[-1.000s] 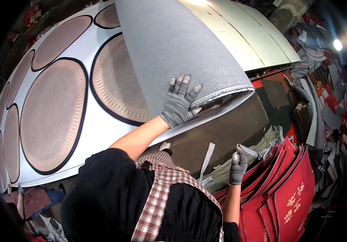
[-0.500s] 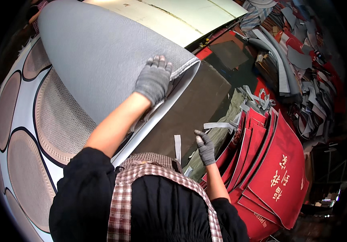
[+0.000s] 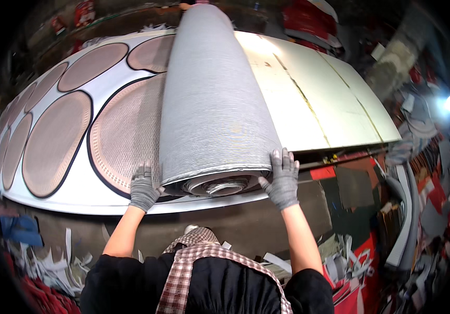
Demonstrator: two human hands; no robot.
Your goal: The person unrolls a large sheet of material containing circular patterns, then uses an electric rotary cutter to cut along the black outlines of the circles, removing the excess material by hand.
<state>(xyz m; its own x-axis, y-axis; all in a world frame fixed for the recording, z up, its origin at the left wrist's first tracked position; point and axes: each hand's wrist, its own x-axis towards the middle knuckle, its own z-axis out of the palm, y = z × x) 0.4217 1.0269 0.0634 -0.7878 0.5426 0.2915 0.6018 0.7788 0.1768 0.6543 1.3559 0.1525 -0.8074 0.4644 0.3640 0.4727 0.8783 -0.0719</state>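
Note:
A thick roll of grey-backed mat material (image 3: 212,99) lies lengthwise across the table, its coiled end facing me. From its left side a printed sheet with brown oval mats edged in black (image 3: 57,144) spreads out flat. My left hand (image 3: 145,189), in a grey glove, rests at the left of the roll's near end, fingers stretched over the sheet and thumb toward the coil. My right hand (image 3: 283,182), gloved alike, lies against the right side of the same end, fingers extended and thumb by the rim. At the far end, part of another person's hand (image 3: 185,6) shows.
Right of the roll the pale tabletop (image 3: 319,99) is bare, with dark seams. Grey offcuts (image 3: 418,136) are heaped beyond its right end. Light trimming strips (image 3: 52,267) lie at lower left, and red mats (image 3: 348,295) at lower right.
My view has swung left to face the roll lengthwise. My left hand has gone from on top of the roll to its left side; my right hand has come up to its right side.

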